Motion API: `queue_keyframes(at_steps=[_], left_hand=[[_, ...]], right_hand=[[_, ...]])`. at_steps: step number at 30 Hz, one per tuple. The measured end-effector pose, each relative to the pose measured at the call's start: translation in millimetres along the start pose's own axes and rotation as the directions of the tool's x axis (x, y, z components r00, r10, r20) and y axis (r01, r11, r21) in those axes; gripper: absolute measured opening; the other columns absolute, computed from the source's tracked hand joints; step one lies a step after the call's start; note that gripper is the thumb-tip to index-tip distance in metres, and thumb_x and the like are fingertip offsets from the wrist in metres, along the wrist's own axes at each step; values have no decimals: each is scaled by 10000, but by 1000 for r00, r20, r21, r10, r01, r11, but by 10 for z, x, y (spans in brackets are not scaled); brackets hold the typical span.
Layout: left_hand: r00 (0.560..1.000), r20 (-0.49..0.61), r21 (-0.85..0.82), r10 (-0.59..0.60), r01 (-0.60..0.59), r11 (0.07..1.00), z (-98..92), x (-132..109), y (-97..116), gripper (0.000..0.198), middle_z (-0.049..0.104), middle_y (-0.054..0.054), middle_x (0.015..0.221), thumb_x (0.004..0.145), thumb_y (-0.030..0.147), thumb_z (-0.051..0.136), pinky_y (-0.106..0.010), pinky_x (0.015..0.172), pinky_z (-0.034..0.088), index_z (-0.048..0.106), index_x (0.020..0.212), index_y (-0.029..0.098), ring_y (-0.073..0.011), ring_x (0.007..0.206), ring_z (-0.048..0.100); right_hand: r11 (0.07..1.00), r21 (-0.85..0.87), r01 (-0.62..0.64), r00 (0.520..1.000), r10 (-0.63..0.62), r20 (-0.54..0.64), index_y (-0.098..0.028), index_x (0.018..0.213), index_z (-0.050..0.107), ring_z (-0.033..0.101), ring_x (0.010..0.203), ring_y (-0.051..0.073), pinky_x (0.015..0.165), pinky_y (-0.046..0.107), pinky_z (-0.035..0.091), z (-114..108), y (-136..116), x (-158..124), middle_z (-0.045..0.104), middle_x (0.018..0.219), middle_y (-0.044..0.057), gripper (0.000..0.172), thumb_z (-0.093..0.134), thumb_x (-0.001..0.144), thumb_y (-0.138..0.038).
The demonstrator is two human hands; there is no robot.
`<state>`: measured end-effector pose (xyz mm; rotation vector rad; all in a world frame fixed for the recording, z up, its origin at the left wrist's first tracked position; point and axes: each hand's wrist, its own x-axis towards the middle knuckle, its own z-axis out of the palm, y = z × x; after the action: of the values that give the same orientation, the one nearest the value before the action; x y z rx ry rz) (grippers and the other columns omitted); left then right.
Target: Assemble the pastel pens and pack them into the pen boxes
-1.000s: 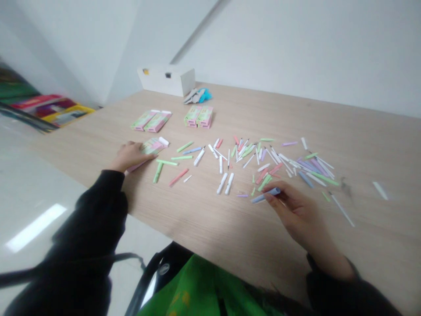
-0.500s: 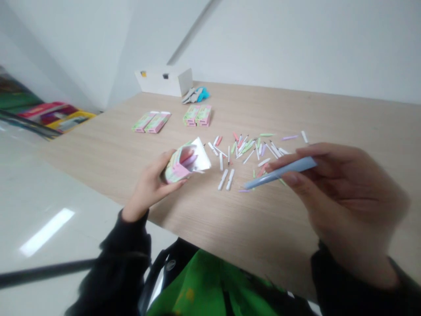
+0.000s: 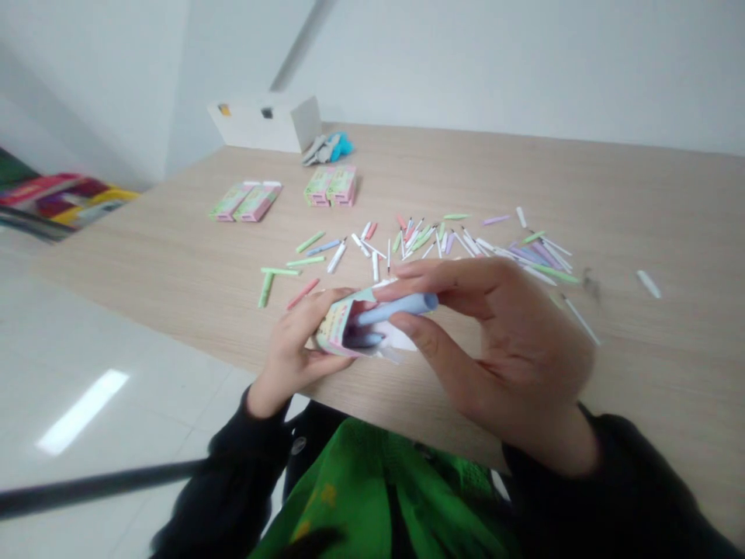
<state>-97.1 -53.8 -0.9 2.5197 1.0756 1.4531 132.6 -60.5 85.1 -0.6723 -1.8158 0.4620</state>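
My left hand point(image 3: 291, 357) is wrapped round a small pink-and-green carton point(image 3: 331, 330), tilted with its open end toward the right. Another light blue pen point(image 3: 365, 340) lies inside it, below the one going in. Between the thumb and fingers of my right hand point(image 3: 506, 341) is a light blue pen point(image 3: 401, 309), its far end inside the carton's mouth and its near end sticking out. White flaps point(image 3: 401, 338) of the carton stand out beneath my right fingers. Loose pens and pen parts point(image 3: 419, 237) in white, green, red and purple lie on the table behind both hands.
Two flat cartons point(image 3: 247, 203) lie at the back left, beside a stack of similar cartons point(image 3: 330, 186). Behind them are grey-and-blue gloves point(image 3: 329, 147) and a white box point(image 3: 261, 128). The table's near edge runs just below my hands.
My right hand has moved left, bringing the blue pen into the carton's open end. My left hand and the carton have shifted slightly right and down in view. The camera view has shifted a little.
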Motion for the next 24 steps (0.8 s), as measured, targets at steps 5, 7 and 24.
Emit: queue_keyframes(at_steps=[5, 7, 24], left_hand=[[997, -59, -17, -42, 41, 999, 87, -35, 102, 631, 709, -139, 1274, 867, 434, 753, -428, 952, 595, 546, 1417, 205, -302, 1151, 700], [995, -82, -9, -49, 49, 999, 118, -53, 117, 634, 714, -137, 1261, 859, 441, 761, -427, 953, 594, 553, 1409, 201, -306, 1149, 701], [950, -267, -37, -161, 157, 987, 255, -217, 188, 709, 699, -99, 1272, 808, 497, 800, -453, 986, 593, 541, 1420, 248, -324, 1153, 694]], right_hand=[[955, -210, 211, 972, -183, 148, -248, 1022, 683, 653, 1191, 244, 1048, 490, 505, 39, 55, 16, 730, 1229, 70, 143, 593, 952, -161], [918, -291, 268, 950, -202, 237, -245, 1023, 695, 592, 1272, 269, 1073, 521, 460, 37, 53, 13, 668, 1345, 89, 156, 578, 956, -167], [859, -428, 279, 879, -50, 474, -231, 925, 697, 564, 1254, 293, 1047, 487, 449, -102, -243, -58, 604, 1368, 102, 141, 567, 958, -186]])
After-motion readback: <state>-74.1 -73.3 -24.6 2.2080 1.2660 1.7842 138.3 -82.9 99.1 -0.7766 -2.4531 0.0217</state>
